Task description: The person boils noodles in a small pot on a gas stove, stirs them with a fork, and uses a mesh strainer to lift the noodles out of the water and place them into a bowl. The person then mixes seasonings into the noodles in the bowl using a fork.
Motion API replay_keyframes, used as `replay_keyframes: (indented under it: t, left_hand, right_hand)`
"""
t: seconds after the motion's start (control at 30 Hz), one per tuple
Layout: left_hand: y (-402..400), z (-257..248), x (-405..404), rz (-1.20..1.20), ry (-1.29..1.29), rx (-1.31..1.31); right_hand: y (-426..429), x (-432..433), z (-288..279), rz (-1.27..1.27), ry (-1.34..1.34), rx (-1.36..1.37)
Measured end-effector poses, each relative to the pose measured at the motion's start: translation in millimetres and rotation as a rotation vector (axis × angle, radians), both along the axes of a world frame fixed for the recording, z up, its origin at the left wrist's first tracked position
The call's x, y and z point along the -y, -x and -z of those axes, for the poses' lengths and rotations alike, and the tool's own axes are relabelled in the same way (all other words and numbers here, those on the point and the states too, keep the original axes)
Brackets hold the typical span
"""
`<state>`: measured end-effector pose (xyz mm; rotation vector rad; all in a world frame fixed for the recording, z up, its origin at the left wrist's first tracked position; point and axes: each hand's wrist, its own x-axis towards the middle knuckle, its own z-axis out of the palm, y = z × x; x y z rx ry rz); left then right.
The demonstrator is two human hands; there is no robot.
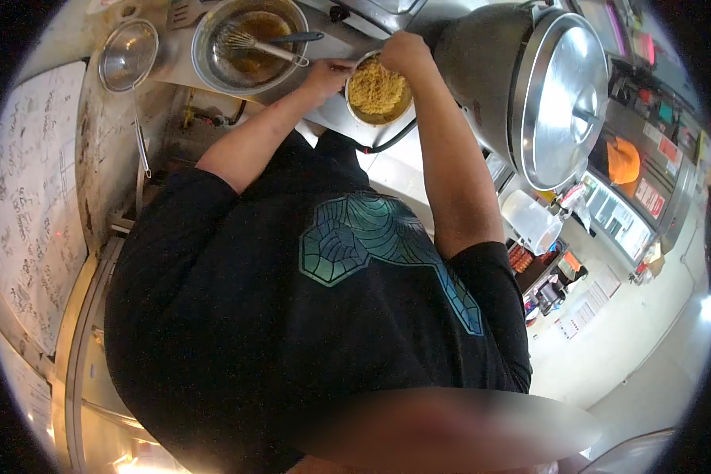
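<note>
A small round metal bowl (355,112) holds a mound of yellow, crumbly food (378,89). My left hand (327,78) grips the bowl's left rim. Over the opposite side of the bowl, my right hand (405,54) is bent down with curled fingers at the food; its fingertips are hidden, so I cannot tell what they hold. To the left stands a large metal mixing bowl (200,65) with brown liquid or residue inside. A wire whisk (266,48) lies in it, its handle across the rim, beside a dark-handled utensil (301,37).
A big lidded metal pot (486,77) stands close on the right. A long-handled strainer (128,56) hangs at the left wall, near a whiteboard (35,207) bearing writing. A black hose or cable (394,137) curves below the small bowl. A translucent plastic container (530,220) is farther right.
</note>
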<state>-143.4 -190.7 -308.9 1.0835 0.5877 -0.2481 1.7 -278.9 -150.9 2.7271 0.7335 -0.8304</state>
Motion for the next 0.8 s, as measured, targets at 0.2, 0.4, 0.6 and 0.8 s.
replay_keyframes:
  t: [0.2,0.4,0.6,0.8]
  left_hand:
    - [-4,14,-9,-0.016,0.057,0.101]
    - [-2,-6,-16,-0.014,-0.111,0.009]
    - [1,20,-20,-0.065,-0.351,0.019]
    - [-5,-2,-22,0.040,-0.484,0.017]
  right_hand:
    - [42,-7,-24,-0.156,-0.037,-0.069]
    - [40,30,-10,0.078,-0.021,-0.022]
    - [72,61,-9,-0.096,0.017,-0.079]
    - [124,117,25,0.081,0.045,-0.128]
